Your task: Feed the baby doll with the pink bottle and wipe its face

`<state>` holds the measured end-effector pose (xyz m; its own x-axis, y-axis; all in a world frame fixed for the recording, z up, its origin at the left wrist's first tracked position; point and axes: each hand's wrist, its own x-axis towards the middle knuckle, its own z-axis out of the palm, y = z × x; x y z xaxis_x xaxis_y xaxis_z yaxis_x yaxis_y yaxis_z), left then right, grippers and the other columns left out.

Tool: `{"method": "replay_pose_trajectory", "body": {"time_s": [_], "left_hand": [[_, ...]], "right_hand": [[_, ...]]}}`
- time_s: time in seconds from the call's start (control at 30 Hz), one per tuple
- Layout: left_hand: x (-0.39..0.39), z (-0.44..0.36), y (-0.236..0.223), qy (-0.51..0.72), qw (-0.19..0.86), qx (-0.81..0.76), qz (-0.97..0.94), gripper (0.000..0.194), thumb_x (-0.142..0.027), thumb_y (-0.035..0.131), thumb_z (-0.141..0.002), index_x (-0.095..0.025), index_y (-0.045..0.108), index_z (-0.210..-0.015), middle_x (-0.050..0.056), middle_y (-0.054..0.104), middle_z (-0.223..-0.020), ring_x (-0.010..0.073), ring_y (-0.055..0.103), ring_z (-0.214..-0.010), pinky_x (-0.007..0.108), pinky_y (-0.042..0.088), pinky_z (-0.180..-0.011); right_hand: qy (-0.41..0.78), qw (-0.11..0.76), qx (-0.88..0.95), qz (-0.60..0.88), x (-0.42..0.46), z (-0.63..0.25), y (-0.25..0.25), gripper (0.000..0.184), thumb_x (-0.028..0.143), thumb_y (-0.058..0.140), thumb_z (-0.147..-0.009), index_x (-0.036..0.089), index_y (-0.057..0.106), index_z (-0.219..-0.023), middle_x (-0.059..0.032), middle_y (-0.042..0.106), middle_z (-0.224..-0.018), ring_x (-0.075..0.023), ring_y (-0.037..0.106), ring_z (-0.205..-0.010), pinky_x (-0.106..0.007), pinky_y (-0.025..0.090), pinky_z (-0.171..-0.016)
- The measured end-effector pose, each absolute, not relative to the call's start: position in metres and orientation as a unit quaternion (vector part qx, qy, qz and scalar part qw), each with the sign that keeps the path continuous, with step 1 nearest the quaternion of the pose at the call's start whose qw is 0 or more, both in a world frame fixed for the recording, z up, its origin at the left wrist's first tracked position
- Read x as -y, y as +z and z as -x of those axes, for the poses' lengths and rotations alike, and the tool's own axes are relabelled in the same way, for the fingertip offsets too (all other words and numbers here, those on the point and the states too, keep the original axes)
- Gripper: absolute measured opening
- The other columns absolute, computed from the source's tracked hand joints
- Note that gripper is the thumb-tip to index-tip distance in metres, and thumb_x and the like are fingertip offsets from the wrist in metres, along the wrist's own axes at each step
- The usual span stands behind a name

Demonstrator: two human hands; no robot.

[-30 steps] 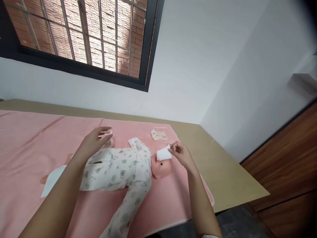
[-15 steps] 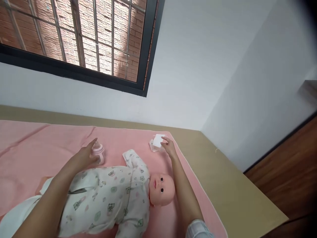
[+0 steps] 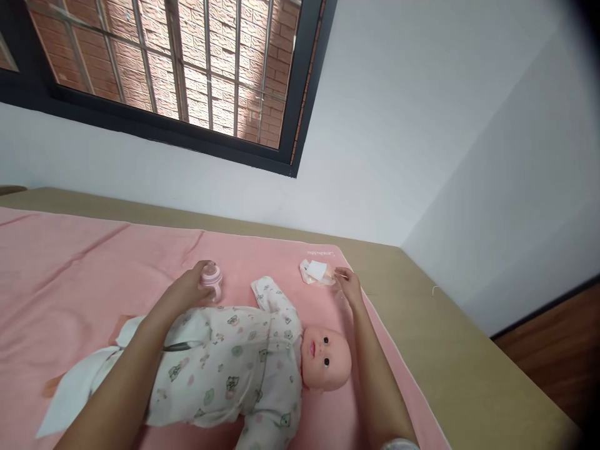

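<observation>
My left hand (image 3: 190, 289) is closed around the side of a small baby bottle (image 3: 212, 280) with a pink collar and a clear teat cap, upright on the pink sheet. A baby doll (image 3: 234, 362) in a white printed outfit lies on its back below, head to the right. Beyond its head lies a clear plastic packet (image 3: 307, 275) with a white square (image 3: 317, 269) on top. My right hand (image 3: 349, 287) is at the packet's right edge, thumb and fingers pinched together. Something thin and pale shows at the fingertips, too small to name.
The pink sheet (image 3: 94, 275) covers most of a tan platform (image 3: 422, 325), whose bare strip runs along the right and the back. A white wall (image 3: 356, 156) and a barred window (image 3: 187, 69) stand behind. Brown wood (image 3: 553, 331) shows at the far right.
My right hand has come off the white square to the packet's right edge. The white square stays on the packet. My left hand remains on the bottle. The view has shifted left.
</observation>
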<state>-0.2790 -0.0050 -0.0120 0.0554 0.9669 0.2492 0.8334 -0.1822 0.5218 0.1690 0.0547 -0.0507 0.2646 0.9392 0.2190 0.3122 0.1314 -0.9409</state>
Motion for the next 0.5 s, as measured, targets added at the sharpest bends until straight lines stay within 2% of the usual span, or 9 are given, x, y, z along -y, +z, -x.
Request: {"method": "replay_pose_trajectory", "body": {"time_s": [0.1,0.23,0.33,0.5], "left_hand": [[0.01,0.275,-0.005,0.254,0.126,-0.646,-0.709,0.049,-0.024,0.049,-0.073,-0.017,0.044,-0.121,0.006,0.064,-0.093,0.0242,0.063,-0.079,0.027,0.044,-0.065],[0.015,0.27,0.002,0.231,0.131,-0.654,-0.708,0.047,-0.024,0.051,-0.074,-0.021,0.043,-0.12,0.001,0.059,-0.081,0.0223,0.059,-0.073,0.024,0.041,-0.063],[0.017,0.267,0.005,0.232,0.135,-0.654,-0.707,0.043,-0.022,0.051,-0.074,-0.022,0.044,-0.117,0.001,0.06,-0.085,0.0224,0.059,-0.077,0.024,0.04,-0.065],[0.021,0.266,0.009,0.263,0.159,-0.65,-0.695,0.042,-0.024,0.052,-0.077,-0.022,0.043,-0.118,0.002,0.064,-0.097,0.023,0.061,-0.084,0.027,0.044,-0.073]], "right_hand": [[0.223,0.525,0.545,0.615,-0.038,-0.183,-0.066,0.04,0.037,0.053,-0.074,0.016,0.065,-0.105,-0.0135,0.065,-0.118,-0.0246,0.059,-0.111,-0.039,0.045,-0.099],[0.202,0.487,0.553,0.645,-0.019,-0.19,-0.094,0.055,0.04,0.059,-0.074,0.015,0.058,-0.123,-0.0157,0.056,-0.132,-0.0259,0.054,-0.12,-0.038,0.043,-0.101],[0.201,0.498,0.55,0.64,-0.01,-0.186,-0.106,0.063,0.047,0.06,-0.076,0.015,0.052,-0.13,-0.0162,0.052,-0.135,-0.0263,0.051,-0.123,-0.04,0.042,-0.103],[0.161,0.472,0.589,0.636,0.0,-0.176,-0.104,0.063,0.05,0.065,-0.075,0.017,0.055,-0.128,-0.015,0.054,-0.131,-0.0283,0.05,-0.123,-0.043,0.041,-0.104]]}}
